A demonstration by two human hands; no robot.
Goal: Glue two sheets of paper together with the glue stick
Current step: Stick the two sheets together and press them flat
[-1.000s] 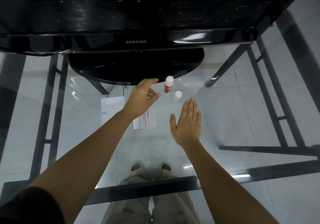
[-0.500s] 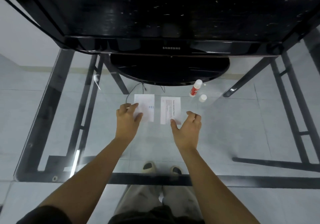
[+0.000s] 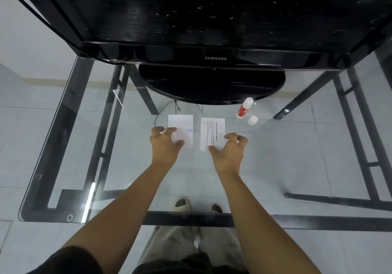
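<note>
Glue stick (image 3: 244, 108) upright, tilted away; spread fingers (image 3: 167, 131) on side-by-side sheets (image 3: 212, 132).

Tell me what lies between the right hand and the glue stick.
In the head view, nothing lies between the right hand and the glue stick: only bare glass table. The loose white cap sits just right of that line.

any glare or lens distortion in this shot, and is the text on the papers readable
Head view: a bright glare streak on the glass table near its left front corner; wide-angle bending bows the monitor edges; the right sheet shows a legible heading, smaller lines too fine; the left sheet is faint.
</note>
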